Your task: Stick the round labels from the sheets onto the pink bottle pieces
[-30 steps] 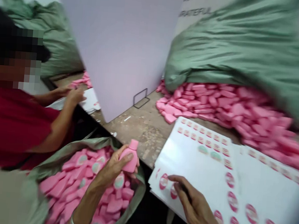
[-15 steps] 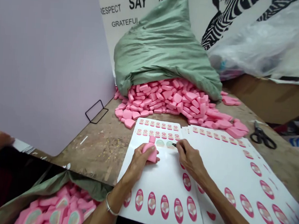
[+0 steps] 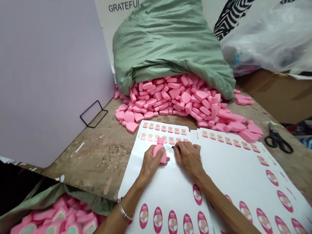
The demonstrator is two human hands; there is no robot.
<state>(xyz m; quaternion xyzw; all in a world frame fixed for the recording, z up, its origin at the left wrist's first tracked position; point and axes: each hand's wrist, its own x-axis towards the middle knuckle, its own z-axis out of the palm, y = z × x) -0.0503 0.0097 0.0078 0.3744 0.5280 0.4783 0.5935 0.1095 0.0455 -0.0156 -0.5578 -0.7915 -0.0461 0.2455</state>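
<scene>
Pink, smooth-surfaced, bottle-shaped piece sits at centre frame in the left hand, fingers closed around it, apparently held close to a pale-green sticker on the glossy white paper sheet. Beside it, the right hand bunches its fingers narrowly around a small dark tool, seemingly for fine control.

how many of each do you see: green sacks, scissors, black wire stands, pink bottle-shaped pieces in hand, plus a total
Green sacks: 2
Scissors: 1
Black wire stand: 1
Pink bottle-shaped piece in hand: 1
Total: 5
</scene>
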